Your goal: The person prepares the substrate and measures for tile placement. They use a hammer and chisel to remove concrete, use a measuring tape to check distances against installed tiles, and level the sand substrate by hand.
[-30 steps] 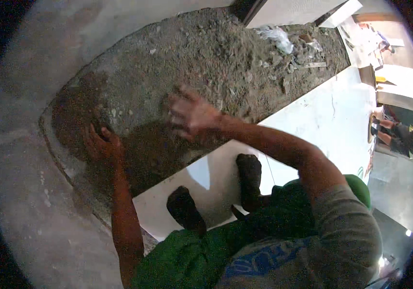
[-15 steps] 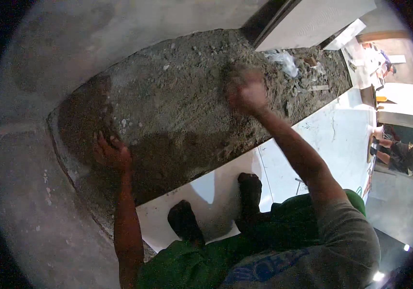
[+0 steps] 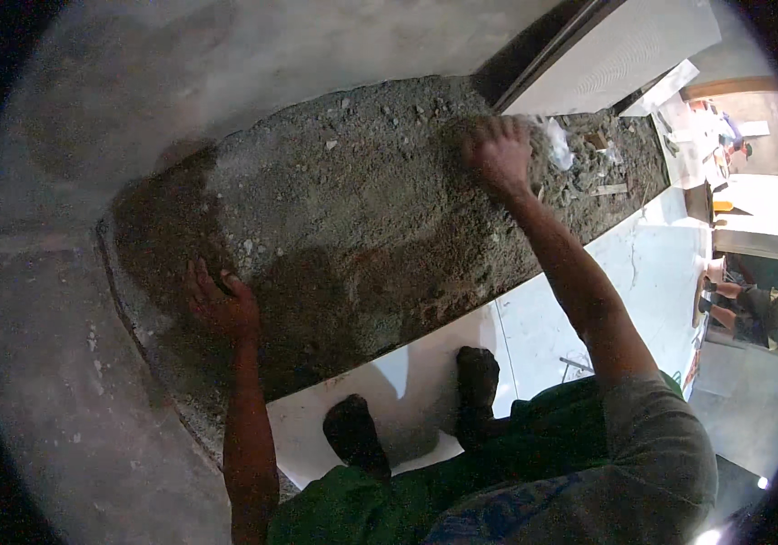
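A strip of rough grey sand and mortar rubble (image 3: 380, 191) covers the floor along the wall. My left hand (image 3: 222, 304) rests on its near-left part, fingers apart and holding nothing that I can see. Farther off, my right hand (image 3: 500, 159) reaches to the far side of the strip, beside a crumpled clear plastic bag (image 3: 559, 145). Its fingers point away and lie on the loose sand; their tips are partly hidden. Small pale stones (image 3: 332, 144) are scattered over the surface.
White floor tiles (image 3: 557, 318) border the strip, with my dark-covered feet (image 3: 478, 386) on them. A pale leaning panel (image 3: 620, 64) stands at the far right. A flat strip (image 3: 609, 190) lies among the rubble. Another person (image 3: 752, 309) is at the right edge.
My right hand, blurred before, has moved away and a little to the right over the sand, toward the plastic bag. My left hand stays on nearly the same spot.
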{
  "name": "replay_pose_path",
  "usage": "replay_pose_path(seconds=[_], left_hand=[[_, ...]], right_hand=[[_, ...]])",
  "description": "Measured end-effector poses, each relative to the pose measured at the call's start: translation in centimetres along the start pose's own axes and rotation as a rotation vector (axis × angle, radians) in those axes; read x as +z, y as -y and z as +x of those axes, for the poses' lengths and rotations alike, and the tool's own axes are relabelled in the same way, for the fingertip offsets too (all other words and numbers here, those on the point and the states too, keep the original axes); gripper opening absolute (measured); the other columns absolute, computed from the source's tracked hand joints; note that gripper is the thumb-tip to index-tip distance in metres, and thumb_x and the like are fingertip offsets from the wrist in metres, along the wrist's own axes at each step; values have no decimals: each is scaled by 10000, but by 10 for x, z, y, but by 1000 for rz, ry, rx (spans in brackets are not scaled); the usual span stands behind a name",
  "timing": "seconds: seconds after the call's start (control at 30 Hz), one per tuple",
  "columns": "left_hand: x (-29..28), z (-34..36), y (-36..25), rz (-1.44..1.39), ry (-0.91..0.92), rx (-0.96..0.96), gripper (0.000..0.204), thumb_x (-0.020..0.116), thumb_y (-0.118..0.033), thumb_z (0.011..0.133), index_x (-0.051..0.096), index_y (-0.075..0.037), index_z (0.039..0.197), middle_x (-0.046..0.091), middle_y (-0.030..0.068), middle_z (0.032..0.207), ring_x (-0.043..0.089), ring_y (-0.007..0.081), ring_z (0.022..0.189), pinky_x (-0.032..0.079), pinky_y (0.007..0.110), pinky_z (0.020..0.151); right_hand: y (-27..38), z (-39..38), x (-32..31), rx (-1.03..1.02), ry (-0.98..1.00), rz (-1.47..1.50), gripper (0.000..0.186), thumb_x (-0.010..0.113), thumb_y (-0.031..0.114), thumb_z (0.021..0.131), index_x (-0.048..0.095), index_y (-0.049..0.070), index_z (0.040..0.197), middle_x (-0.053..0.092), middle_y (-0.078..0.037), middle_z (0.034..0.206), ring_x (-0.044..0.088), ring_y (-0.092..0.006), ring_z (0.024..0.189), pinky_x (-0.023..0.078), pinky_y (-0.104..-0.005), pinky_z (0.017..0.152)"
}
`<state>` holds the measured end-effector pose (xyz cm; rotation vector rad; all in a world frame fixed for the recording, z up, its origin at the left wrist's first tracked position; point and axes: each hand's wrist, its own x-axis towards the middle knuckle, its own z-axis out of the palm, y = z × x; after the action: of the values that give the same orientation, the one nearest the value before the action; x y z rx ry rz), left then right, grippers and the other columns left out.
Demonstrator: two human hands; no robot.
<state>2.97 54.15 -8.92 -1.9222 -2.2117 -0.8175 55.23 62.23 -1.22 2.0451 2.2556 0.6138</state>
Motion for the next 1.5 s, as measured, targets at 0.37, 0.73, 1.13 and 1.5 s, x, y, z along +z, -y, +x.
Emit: replay_pose_path(seconds=[0.37, 0.73, 1.13, 1.5], left_hand=[[-3, 1, -10, 67, 93, -79, 540, 392, -491, 1104, 572, -118, 1450, 541, 156, 1513, 519, 397, 1387, 362, 626, 1142], [8, 2, -4, -2, -30, 6, 549, 383, -465, 1112, 566, -66, 1442, 509, 159, 1535, 466, 400, 1428, 375, 620, 1138], [-1, 2, -2, -4, 44, -17, 519, 453, -390, 1089, 535, -46, 1468, 485, 201, 1544, 448, 425, 1438, 318, 630, 1178], [21, 0, -7, -109, 49, -20, 513, 447, -405, 1091, 531, -71, 1472, 516, 195, 1511, 475, 426, 1404, 322, 637, 1166]], right_hand=[[83, 102, 50, -327, 524, 54, 638, 596, 431, 980, 448, 226, 1566, 390, -115, 1647, 315, -323, 1547, 205, -566, 1275], [9, 70, -2, -259, 435, -59, 596, 575, 394, 1005, 450, 234, 1565, 450, -81, 1613, 446, -329, 1459, 264, -527, 1257], [33, 100, -41, -63, 936, 70, 642, 757, 509, 882, 638, 145, 1397, 506, -150, 1534, 530, -347, 1358, 386, -544, 1165], [139, 80, 20, -406, 333, 447, 535, 707, 334, 940, 615, 131, 1426, 574, -156, 1448, 527, -346, 1372, 444, -473, 1156]])
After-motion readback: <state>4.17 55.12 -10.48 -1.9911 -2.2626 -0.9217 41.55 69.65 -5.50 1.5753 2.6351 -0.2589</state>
